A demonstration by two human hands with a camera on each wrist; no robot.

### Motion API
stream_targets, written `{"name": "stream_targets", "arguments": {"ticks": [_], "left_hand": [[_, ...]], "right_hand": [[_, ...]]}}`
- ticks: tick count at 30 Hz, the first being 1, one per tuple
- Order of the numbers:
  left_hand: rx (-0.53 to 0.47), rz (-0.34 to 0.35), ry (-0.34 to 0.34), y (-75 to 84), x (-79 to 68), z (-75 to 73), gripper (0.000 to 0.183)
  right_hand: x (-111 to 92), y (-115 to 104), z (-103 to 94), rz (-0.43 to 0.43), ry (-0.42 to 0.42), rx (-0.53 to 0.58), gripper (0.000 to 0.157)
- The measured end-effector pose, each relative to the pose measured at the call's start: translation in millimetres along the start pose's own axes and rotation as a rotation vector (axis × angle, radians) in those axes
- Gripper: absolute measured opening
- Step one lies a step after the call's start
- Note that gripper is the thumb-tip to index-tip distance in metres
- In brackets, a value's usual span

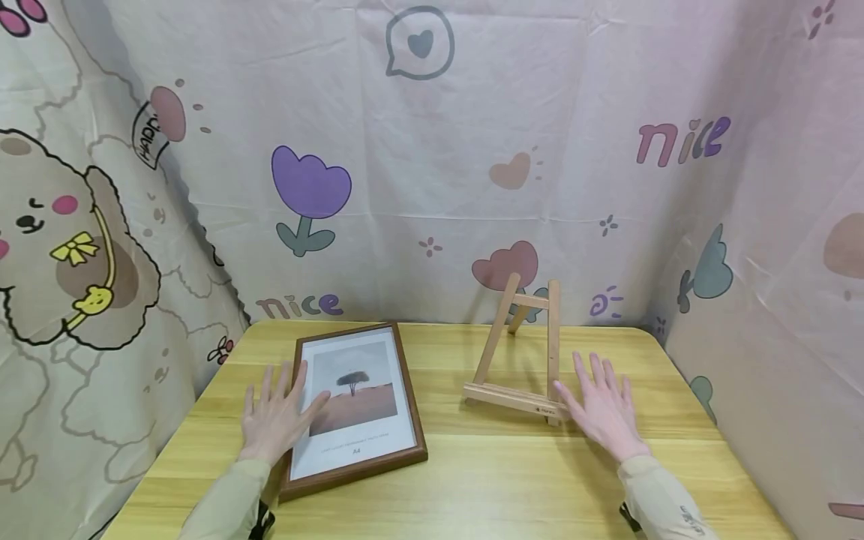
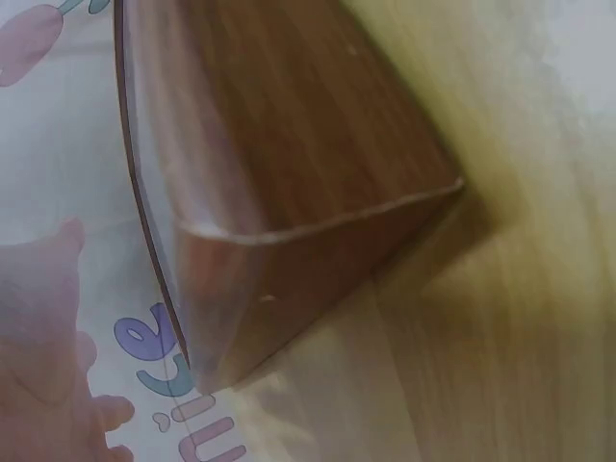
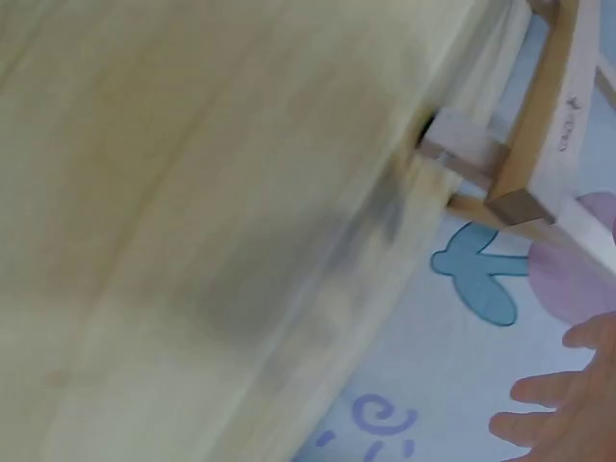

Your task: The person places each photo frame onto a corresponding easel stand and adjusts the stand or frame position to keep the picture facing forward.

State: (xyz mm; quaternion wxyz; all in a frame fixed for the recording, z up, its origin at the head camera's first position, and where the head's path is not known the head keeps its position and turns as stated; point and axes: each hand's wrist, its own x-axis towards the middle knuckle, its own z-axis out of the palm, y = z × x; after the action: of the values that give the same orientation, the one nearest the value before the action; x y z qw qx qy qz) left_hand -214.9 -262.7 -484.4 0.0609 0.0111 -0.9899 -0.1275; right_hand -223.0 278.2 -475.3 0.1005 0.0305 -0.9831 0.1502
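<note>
A brown wooden picture frame (image 1: 354, 470) with a tree print lies flat at the left of the table, and its corner (image 2: 318, 212) fills much of the left wrist view. My left hand (image 1: 273, 420), fingers spread, hovers at the frame's left edge and overlaps it in the head view. To the right stands a small wooden tabletop easel (image 1: 516, 397), upright on its legs. My right hand (image 1: 604, 409) is beside the easel's right end with its fingers extended, the thumb overlapping the ledge in the head view. Neither hand holds anything. The right wrist view shows the easel's ledge (image 3: 544, 125) near the fingers (image 3: 549, 388).
Both things are on a light wood-grain table (image 1: 466, 487). A pale printed curtain (image 1: 418, 150) hangs behind the table's back edge and along both sides. The table between the picture frame and the easel is bare wood.
</note>
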Motion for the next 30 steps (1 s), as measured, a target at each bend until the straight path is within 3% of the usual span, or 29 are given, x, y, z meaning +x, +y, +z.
{"name": "stream_targets", "arguments": {"ticks": [13,21,30], "left_hand": [[-0.019,-0.028,-0.053,9.2,-14.8,-7.8,0.092],[-0.038,-0.035,-0.024,11.6,-25.1,-7.8,0.095],[-0.029,-0.057,-0.044,12.5,-35.0,-4.6,0.101]], "right_hand": [[-5.8,-40.1,-7.6,-0.133,0.211,-0.066,0.077],[-5.7,-76.7,0.2,-0.233,0.196,-0.052,0.077],[-4.7,-115.6,19.1,-0.298,0.099,0.017,0.078]]}}
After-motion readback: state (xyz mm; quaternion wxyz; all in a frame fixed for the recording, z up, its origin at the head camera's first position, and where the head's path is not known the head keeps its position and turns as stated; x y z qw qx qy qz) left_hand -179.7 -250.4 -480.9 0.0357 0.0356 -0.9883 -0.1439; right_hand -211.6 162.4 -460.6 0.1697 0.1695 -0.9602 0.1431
